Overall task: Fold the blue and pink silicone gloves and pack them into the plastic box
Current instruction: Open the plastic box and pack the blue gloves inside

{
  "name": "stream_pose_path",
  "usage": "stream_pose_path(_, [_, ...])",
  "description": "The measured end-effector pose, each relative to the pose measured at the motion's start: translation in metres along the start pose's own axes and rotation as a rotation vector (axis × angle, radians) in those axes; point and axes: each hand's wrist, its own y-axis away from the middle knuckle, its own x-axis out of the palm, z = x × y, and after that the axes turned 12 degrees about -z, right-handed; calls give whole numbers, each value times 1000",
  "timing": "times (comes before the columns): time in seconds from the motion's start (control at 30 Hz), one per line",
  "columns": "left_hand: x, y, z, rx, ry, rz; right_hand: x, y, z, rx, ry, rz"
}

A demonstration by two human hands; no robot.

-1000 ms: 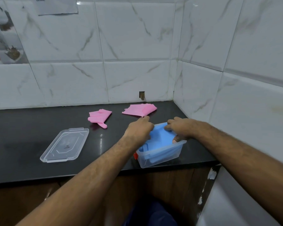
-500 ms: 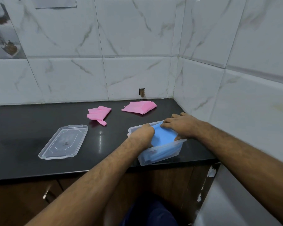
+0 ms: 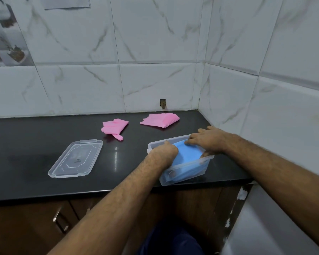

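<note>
The left hand (image 3: pixel 164 150) is inside the near-left part of the clear rectangular plastic box (image 3: pixel 180 174), its fingers curled down over the left edge of the folded blue silicone gloves (image 3: pixel 187 154); the fingertips are hidden, so the exact grip cannot be told. The right hand (image 3: pixel 205 139) lies on the far-right side of the same blue gloves, fingers fairly straight and close together, pressing on the upper surface, with the thumb down at the box's right wall. The blue gloves sit in the box and bulge above its rim. The box stands on the black counter (image 3: pixel 26 153), close to its front edge and near the tiled corner of the wall. Beyond the box, toward the back wall, lies a folded pink silicone glove with a bristled edge (image 3: pixel 160 120). To the left of that one lies a second pink silicone glove (image 3: pixel 114 128), loosely folded, one finger sticking out toward the front. Well left of the box, the clear plastic lid (image 3: pixel 75 159) rests flat on the counter.
</note>
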Motion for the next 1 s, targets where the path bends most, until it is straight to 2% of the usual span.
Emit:
stream_pose_path(0.27, [-1, 3, 0, -34, 3, 24, -5, -6, 10, -64, 127, 26])
stream_pose_path(0.47, [6, 2, 5, -96, 64, -16, -5, -8, 8, -96, 94, 87])
stream_pose_path(0.63, [11, -1, 10, -78, 122, -50, 7, 0, 7, -80, 55, -18])
stream_pose_path(0.8, [16, -2, 14, -122, 278, -202, 12, 6, 13, -55, 236, -210])
stream_pose_path(1.0, [9, 3, 8, -104, 162, -115, 2, 7, 20, 7, 221, -168])
